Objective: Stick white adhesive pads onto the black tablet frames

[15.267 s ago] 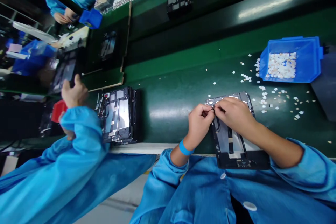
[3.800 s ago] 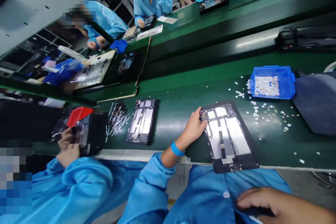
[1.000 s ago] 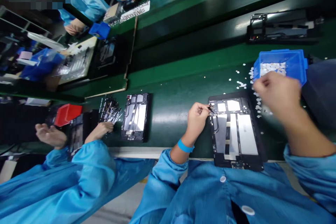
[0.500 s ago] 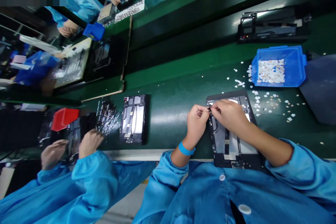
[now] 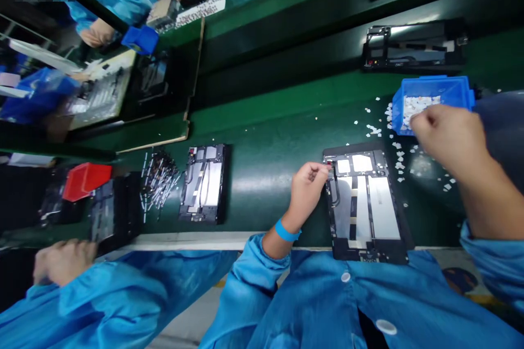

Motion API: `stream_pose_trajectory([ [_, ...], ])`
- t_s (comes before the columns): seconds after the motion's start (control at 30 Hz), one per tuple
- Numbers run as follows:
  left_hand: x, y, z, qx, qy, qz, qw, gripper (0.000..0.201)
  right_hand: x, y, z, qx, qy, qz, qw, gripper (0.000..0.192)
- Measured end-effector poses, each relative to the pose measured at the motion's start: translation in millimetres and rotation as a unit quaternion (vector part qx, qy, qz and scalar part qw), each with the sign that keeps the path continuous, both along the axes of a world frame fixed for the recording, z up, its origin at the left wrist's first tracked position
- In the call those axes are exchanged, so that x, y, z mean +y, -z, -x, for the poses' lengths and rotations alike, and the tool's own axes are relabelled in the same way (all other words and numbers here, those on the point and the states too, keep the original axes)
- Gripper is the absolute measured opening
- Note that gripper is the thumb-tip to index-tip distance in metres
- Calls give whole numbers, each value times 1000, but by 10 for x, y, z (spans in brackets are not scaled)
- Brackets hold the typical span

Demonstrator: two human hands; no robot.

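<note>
An opened tablet [image 5: 380, 202] with its inner parts showing lies in front of me on the green bench, near the edge. My left hand [image 5: 307, 188] is at its upper left corner, thumb and forefinger pinched together; what they hold, if anything, is too small to make out. Over the front right of a blue bin [image 5: 456, 87] is my right hand [image 5: 454, 142], fingers curled and closed, the fingertips mostly hidden. Small white pieces [image 5: 421, 102] fill the bin's bottom, and more of them [image 5: 399, 158] are scattered on the bench beside it.
Another opened tablet [image 5: 204, 182] lies to the left, near a pile of thin strips [image 5: 159, 180] and a red bin [image 5: 85, 181]. A further device [image 5: 413, 46] sits beyond the blue bin. A co-worker's hand [image 5: 65, 262] is at far left; more people work across the bench.
My right hand has left the tablet's corner and moved right and away from me to the blue bin. My left hand has stayed pinched at the corner. The co-worker's hands at left moved nearer their body.
</note>
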State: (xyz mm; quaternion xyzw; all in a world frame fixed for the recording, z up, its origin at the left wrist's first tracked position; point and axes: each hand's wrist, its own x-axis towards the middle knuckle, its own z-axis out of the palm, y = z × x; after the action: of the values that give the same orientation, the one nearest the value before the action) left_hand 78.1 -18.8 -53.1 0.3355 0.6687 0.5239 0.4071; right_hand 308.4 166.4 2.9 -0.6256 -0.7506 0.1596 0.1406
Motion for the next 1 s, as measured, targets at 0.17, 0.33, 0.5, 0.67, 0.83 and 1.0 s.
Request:
stream_pose_trajectory([
  [0.17, -24, -81, 260, 239, 34, -47, 969, 15, -437, 40, 571, 77, -186, 148, 968, 24],
  [0.33, 0, -34, 435, 405, 136, -67, 902, 19, -492, 129, 971, -2, -207, 197, 958, 29],
  [0.5, 17, 72, 402, 466, 187, -79, 861, 25, -470, 176, 1047, -38, -196, 216, 956, 28],
  [0.67, 1, 102, 386, 504, 211, -87, 833, 31, -484, 141, 1110, -87, -178, 217, 956, 27],
  [0.83, 18, 70, 393, 520, 232, -82, 818, 35, -468, 130, 1123, -107, -185, 210, 954, 24],
  [1.0, 55, 67, 394, 534, 251, -73, 804, 36, -454, 149, 1128, -113, -195, 205, 952, 23],
])
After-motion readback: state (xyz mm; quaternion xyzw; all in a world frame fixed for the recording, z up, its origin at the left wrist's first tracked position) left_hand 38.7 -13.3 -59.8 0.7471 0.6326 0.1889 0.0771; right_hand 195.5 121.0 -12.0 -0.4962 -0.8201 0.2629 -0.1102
